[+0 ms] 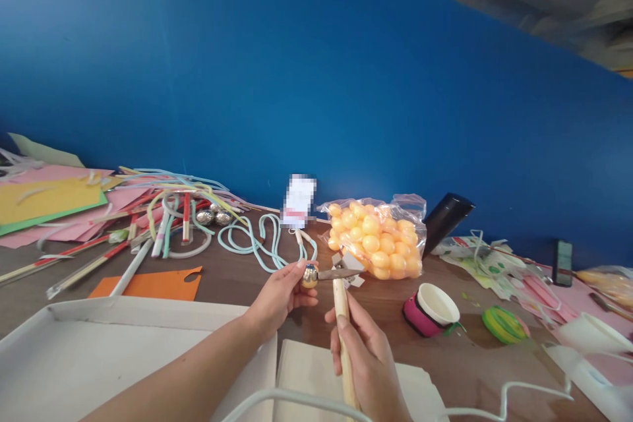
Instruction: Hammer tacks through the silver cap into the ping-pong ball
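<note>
In the head view my right hand (368,356) is closed around the pale wooden handle of a hammer (341,306), which stands nearly upright. Its dark metal head lies sideways at the top, with a pointed end to the right. My left hand (279,297) pinches a shiny metal ball (310,275) between thumb and fingers. The ball sits right at the left end of the hammer head; whether they touch I cannot tell. Behind the hammer is a clear plastic bag of orange balls (373,237).
A white tray (148,313) is at front left, beside a stack of cream paper (306,366). Further left lie an orange sheet (148,283), tubes, sticks and metal balls (215,214). On the right stand a paper cup (435,306), a green tape roll (504,324) and a black cylinder (450,221).
</note>
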A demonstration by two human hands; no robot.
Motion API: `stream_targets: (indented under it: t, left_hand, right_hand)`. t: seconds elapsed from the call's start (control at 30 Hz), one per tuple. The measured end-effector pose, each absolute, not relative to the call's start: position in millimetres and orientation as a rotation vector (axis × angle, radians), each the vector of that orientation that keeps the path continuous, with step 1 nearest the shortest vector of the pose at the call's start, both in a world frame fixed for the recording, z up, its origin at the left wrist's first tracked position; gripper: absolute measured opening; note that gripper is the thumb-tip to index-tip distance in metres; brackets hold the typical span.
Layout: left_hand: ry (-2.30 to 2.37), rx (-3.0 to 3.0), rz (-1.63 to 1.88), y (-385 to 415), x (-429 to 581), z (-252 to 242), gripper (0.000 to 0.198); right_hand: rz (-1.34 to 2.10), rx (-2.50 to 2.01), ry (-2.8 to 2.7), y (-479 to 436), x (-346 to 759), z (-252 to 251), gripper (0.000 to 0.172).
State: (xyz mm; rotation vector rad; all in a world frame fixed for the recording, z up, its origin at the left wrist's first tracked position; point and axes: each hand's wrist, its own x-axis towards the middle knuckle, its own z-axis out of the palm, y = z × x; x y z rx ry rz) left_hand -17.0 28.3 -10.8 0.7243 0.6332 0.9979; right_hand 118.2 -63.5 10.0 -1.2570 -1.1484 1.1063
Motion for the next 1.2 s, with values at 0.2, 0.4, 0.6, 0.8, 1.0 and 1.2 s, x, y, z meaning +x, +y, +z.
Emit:
stream_targets:
  t: [0.2, 0.4, 0.6, 0.8, 1.0, 1.2]
  left_hand:
    - [0.600, 0.709, 0.992, 29, -18, -10, 0.039]
    - [0.588, 0.705, 1.000, 28, -19, -9, 0.038]
    - [0.570, 0.701, 1.034, 25, -20, -6, 0.038]
    - [0.591, 0.733, 1.066, 23, -19, -4, 0.042]
    - [0.627, 0.769, 1.080, 21, -19, -2, 0.042]
    - [0.631, 0.776, 1.079, 21, -19, -3, 0.043]
  right_hand:
    - [1.051, -1.285, -1.108, -66, 125, 9, 0.027]
    - [1.075, -1.314, -1.068, -65, 124, 7, 0.030]
    - [1.229, -1.320, -1.029, -64, 119, 3, 0.035]
    - [1.268, -1.364, -1.027, -62, 113, 2, 0.039]
    - [1.348, -1.294, -1.041, -62, 110, -8, 0.040]
    - [1.328, -1.339, -1.059, -61, 110, -12, 0.043]
